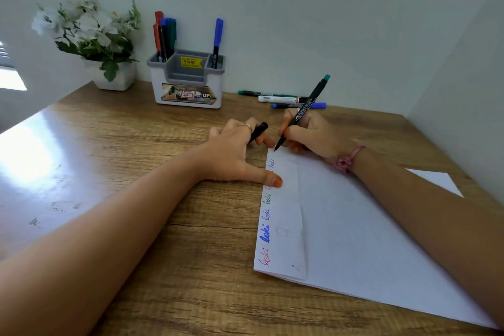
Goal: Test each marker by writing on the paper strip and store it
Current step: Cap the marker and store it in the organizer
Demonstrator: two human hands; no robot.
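My right hand (pixel 311 135) grips a black marker with a green end (pixel 308 108), its tip touching the far end of the folded paper strip (pixel 286 213). Several coloured test words run along the strip's left edge. My left hand (pixel 234 153) holds the marker's black cap (pixel 259 131) between its fingers, while its thumb presses the strip's left edge. A white and grey organizer (pixel 188 82) at the back holds several markers on its left (pixel 163 35) and one blue marker on its right (pixel 217 41). Three markers (pixel 283 99) lie on the table behind my right hand.
The strip lies on a larger white sheet (pixel 368 240) on the wooden table (pixel 163 172). A white pot of artificial flowers (pixel 90 38) stands at the back left. Walls close the back and right sides. A paper corner (pixel 436 180) shows past my right forearm.
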